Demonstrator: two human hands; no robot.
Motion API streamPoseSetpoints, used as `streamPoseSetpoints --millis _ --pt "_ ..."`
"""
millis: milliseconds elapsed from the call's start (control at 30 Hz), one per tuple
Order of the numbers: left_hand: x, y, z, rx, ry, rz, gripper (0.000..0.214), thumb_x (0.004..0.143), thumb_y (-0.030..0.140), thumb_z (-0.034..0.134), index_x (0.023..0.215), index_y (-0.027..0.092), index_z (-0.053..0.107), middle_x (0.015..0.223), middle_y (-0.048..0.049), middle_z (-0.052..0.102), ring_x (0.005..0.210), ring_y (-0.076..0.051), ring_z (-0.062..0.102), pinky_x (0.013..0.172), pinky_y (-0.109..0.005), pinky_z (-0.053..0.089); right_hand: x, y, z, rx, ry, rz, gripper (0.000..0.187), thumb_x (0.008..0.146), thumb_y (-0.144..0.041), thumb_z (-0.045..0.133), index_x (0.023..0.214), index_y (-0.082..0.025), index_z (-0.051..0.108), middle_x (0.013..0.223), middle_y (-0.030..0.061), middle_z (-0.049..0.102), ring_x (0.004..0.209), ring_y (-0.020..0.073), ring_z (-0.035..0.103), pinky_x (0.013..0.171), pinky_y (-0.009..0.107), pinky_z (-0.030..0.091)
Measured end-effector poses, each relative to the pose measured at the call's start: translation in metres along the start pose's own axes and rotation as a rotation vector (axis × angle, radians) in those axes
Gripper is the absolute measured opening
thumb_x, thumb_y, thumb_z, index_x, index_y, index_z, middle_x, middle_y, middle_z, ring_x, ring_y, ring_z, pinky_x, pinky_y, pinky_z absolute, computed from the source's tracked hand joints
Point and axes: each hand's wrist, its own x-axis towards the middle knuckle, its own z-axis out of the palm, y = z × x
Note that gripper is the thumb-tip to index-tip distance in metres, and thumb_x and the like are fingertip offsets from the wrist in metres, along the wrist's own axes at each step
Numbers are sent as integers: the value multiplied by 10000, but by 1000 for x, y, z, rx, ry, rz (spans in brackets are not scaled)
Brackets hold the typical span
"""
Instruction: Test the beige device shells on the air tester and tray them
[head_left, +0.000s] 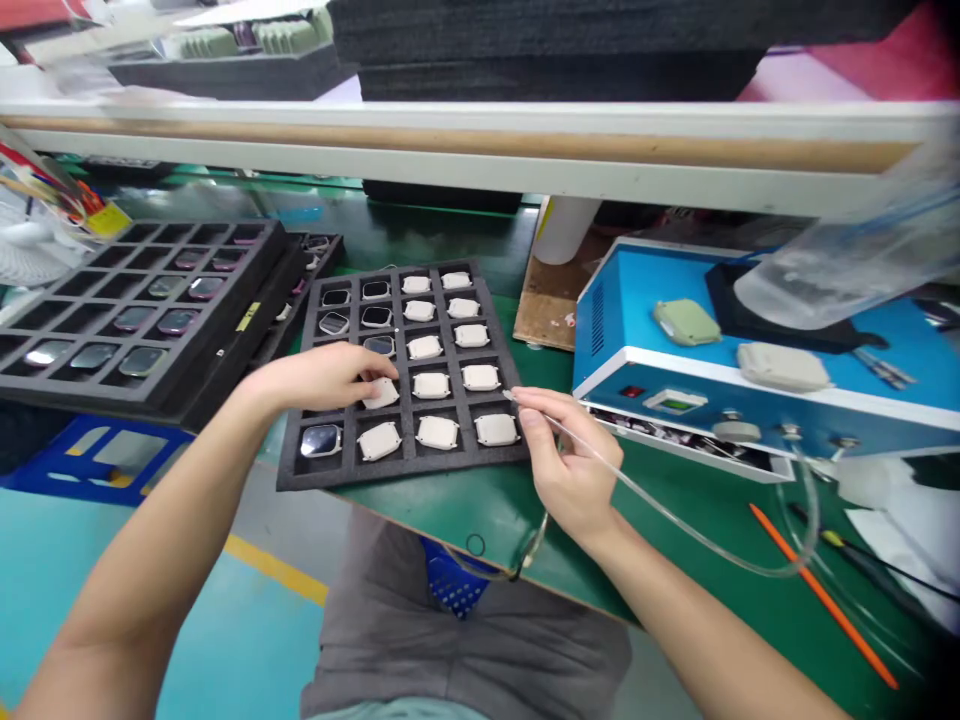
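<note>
Left hand (337, 378) touched pale case (382, 394) in foam tray (409, 466), grip unclear; right hand (571, 458), farther rightward, pinched clear tube (651, 501)

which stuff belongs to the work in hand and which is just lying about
Likely in use:
cream watch-shaped case at left grip
black foam tray
clear tube in right grip
blue machine, tube attached

Likely just lying about:
orange stick
green watch-shaped case
</note>
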Motion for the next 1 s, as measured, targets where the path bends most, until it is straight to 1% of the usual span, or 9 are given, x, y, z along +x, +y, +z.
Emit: streamPoseSetpoints --millis 133,267,400,500,600,700,833,900,1000 --pt "19 -9 -3 63 299 -169 437 902 345 615 1292 215 764 1312 -77 779 1211 -294 708 1054 -360 503 -1 2 0 -21 4 16 148 1005 -277 658 1051 -244 795 1039 76 824 981 244 791 883 427 666" --pt "48 -10 7 318 170 -301 460 877 312 677 1322 206 735 1284 -141 772 1253 -368 672 1078 -448 476 -2 4 -1 -44 8 28 165 1018 -295 642 1061 -232 788 1013 74 823 936 225 797 811 375 668" --pt "53 -4 17 480 164 -236 418 901 247 636 1293 124 712 1352 -207 710 1445 -397 482 1142 -523 416 0 2 -2 -39 -23 37 164 1020 -291 641 1059 -228 787 1007 69 824 913 213 796 821 367 666" --pt "44 -3 12 480 199 -186 378 885 214 608 1210 61 725 1377 -264 658 1435 -414 466 1141 -544 423 2 -1 -2 -16 -9 43 157 1015 -282 645 1052 -231 789 1005 66 824 907 215 796 828 375 666" --pt "41 4 1 167 311 -82 405 867 329 655 1185 89 728 1331 -221 679 1337 -382 557 1138 -496 449 5 -3 -2 14 16 32 155 1017 -268 640 1051 -239 789 1013 64 824 929 222 792 857 395 666" --pt "57 28 3 -430 312 65 475 854 482 715 1199 155 714 1206 -121 738 1111 -279 679 995 -393 546 9 -2 -3 22 68 14 156 1024 -255 632 1066 -247 783 1041 66 819 975 224 784 886 404 663" --pt "88 70 35 -1139 78 102 368 797 468 814 978 157 735 950 -73 756 826 -171 700 793 -288 584 17 3 -5 16 135 -2 159 1032 -240 622 1067 -248 777 1070 74 807 1043 223 769 932 406 654" --pt "97 83 53 -1331 97 47 342 769 401 850 973 148 742 952 -79 773 807 -152 709 767 -259 588 21 5 -5 16 138 -2 163 1034 -234 618 1063 -246 778 1072 74 805 1044 217 767 932 398 655" --pt "98 89 71 -1399 220 33 450 776 362 873 1143 138 738 1052 -97 806 867 -163 742 778 -258 601 23 8 -5 14 128 -2 166 1032 -227 622 1080 -246 780 1081 67 809 1040 214 771 914 388 660"
